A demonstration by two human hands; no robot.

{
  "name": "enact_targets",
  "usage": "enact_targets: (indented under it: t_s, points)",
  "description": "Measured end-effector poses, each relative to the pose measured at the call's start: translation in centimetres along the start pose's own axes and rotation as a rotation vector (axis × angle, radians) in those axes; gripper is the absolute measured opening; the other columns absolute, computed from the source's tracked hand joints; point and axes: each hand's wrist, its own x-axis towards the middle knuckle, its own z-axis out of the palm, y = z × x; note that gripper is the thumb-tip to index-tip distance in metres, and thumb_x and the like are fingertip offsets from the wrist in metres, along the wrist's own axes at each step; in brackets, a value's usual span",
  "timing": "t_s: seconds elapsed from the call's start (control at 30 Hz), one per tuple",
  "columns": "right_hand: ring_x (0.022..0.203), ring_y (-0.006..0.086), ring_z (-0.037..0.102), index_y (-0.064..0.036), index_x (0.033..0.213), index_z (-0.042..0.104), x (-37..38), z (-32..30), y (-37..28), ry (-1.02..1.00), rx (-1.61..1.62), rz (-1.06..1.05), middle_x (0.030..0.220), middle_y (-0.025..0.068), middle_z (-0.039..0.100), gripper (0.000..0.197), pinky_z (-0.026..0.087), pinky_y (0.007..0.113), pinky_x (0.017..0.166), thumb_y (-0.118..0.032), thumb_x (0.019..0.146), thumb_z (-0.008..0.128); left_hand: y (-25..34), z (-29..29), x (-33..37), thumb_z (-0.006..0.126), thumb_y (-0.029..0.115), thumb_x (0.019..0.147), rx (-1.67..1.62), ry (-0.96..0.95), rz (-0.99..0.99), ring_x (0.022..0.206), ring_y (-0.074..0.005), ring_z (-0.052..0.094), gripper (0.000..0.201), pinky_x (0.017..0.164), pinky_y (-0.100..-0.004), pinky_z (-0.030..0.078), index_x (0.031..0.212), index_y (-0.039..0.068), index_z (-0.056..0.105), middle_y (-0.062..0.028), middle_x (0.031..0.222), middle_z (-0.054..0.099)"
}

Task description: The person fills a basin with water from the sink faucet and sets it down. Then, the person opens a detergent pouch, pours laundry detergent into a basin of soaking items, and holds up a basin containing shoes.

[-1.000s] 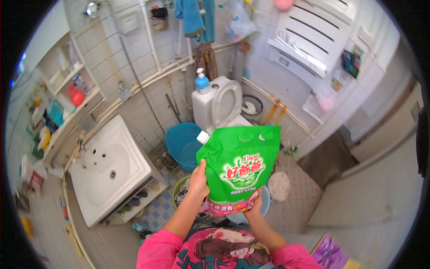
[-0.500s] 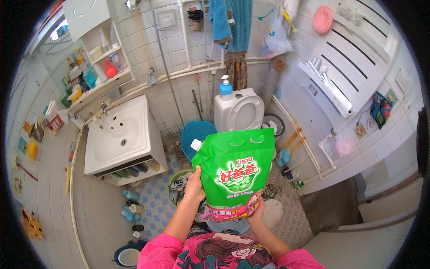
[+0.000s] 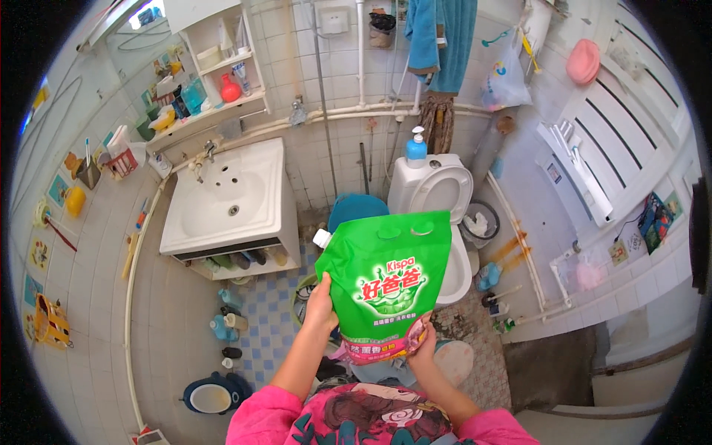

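A large green laundry detergent pouch (image 3: 389, 293) with a pink lower band is held up in front of me. A white screw cap (image 3: 322, 238) closes the spout at its upper left corner. My left hand (image 3: 322, 305) grips the pouch's left edge, thumb on the front. Around the lower right corner my right hand (image 3: 422, 347) is closed, with some fingers hidden behind. Partly covered by the pouch are a blue basin (image 3: 357, 208) and a green-rimmed tub (image 3: 302, 289) with cloth in it.
A white sink cabinet (image 3: 222, 211) stands at the left, with several bottles (image 3: 222, 326) on the floor beside it. The toilet (image 3: 442, 191) has its lid raised and a blue pump bottle (image 3: 417, 146) on its tank. A wastebasket (image 3: 482, 222) sits right of it.
The room has shifted to the right in the view, and more of the toilet bowl shows beside the pouch. Both hands keep the same hold on the pouch.
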Motion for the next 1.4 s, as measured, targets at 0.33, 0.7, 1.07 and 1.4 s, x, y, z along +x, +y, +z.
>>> enact_targets:
  t_s: [0.33,0.7,1.07,1.4]
  points:
    - [0.099,0.0226,0.051,-0.0114,0.111,0.047,-1.4,4.2,4.3,-0.046,-0.066,0.015,0.109,0.0052,0.052,0.040,0.042,0.036,0.083,-0.039,0.085,0.034,4.7,-4.3,-0.7,0.032,0.031,0.091,-0.037,-0.014,-0.004,0.101,-0.0259,0.049,0.041,0.083,-0.0405,0.043,0.118,0.000,0.037,-0.0151,0.114,0.046]
    - [0.105,0.0231,0.047,-0.0107,0.114,0.046,-1.2,6.2,4.5,-0.088,-0.145,0.152,0.115,0.0060,0.049,0.041,0.038,0.037,0.089,-0.038,0.086,0.033,7.1,-6.0,-1.9,0.034,0.031,0.091,-0.141,0.037,0.051,0.095,-0.0238,0.052,0.040,0.080,-0.0375,0.044,0.112,-0.002,0.042,-0.0134,0.109,0.051]
    - [0.092,0.0208,0.053,-0.0122,0.112,0.046,3.8,7.2,-1.0,-0.220,-0.376,0.426,0.106,0.0052,0.052,0.039,0.047,0.034,0.072,-0.039,0.088,0.032,2.5,-5.9,-3.0,0.031,0.032,0.092,-0.293,0.184,0.296,0.100,-0.0266,0.050,0.043,0.083,-0.0400,0.043,0.118,-0.001,0.037,-0.0155,0.115,0.046]
    - [0.093,0.0184,0.054,-0.0085,0.114,0.045,9.4,8.9,-5.7,-0.320,-0.646,0.719,0.107,0.0054,0.053,0.043,0.048,0.030,0.074,-0.041,0.088,0.031,-3.9,-1.9,-6.0,0.026,0.031,0.093,-0.459,0.503,0.532,0.103,-0.0270,0.048,0.043,0.085,-0.0405,0.042,0.120,-0.001,0.033,-0.0159,0.118,0.044]
